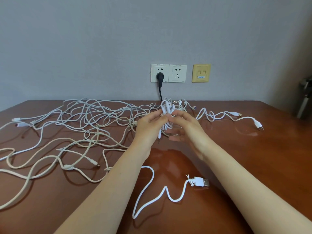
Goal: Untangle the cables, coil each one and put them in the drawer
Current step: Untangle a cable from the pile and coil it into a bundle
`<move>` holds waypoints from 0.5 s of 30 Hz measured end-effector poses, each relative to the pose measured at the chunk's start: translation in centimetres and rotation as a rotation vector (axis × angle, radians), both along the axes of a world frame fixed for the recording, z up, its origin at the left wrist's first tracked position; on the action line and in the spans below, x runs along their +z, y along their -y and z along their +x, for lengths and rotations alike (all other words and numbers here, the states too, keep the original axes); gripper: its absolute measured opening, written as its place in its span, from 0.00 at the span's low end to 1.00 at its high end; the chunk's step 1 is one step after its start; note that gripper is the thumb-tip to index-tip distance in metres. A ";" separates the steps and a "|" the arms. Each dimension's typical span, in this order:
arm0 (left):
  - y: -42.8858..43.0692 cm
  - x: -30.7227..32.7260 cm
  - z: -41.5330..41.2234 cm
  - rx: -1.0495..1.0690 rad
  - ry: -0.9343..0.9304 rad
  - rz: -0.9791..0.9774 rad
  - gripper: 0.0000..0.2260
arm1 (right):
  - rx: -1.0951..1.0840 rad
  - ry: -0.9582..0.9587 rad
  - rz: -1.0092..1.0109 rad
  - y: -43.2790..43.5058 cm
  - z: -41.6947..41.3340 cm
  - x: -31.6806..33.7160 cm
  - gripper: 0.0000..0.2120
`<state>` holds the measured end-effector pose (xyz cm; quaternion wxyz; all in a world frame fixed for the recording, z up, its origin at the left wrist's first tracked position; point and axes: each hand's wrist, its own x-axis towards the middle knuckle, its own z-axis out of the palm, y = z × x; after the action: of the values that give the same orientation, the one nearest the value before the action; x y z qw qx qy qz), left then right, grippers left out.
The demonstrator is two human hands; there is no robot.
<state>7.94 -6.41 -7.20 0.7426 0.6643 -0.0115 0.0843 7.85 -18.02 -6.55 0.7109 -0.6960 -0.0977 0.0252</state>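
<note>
Left hand (148, 127) and right hand (184, 129): both pinching one small coiled white audio cable (167, 110), held above the worktop (244, 157); its jack plug (159, 138) hangs below. Behind and to the left: tangle of white and beige cables (81, 119), lying on the worktop. Nearest: loose white USB cable (199, 180). Wall: black plug (159, 76) in a socket.

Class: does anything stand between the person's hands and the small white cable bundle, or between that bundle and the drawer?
Nothing separates them: the left hand and right hand both pinch the white cable bundle above the table. No drawer is in view, so that path cannot be judged.
</note>
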 end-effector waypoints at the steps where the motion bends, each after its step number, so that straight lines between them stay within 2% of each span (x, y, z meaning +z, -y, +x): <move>1: 0.0 0.0 -0.1 0.001 0.002 -0.027 0.08 | 0.022 0.005 0.001 -0.1 -0.1 0.0 0.13; 6: -0.2 0.5 0.0 -0.013 0.012 -0.131 0.04 | 0.035 0.069 -0.046 -0.6 -0.3 -0.5 0.19; 15: -0.2 0.9 0.2 -0.083 0.007 -0.211 0.07 | -0.057 0.124 0.062 -0.5 -0.1 -0.4 0.13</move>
<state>8.15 -6.25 -6.29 0.8113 0.5810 -0.0325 0.0563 7.78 -17.53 -6.94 0.7252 -0.6763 -0.1226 -0.0412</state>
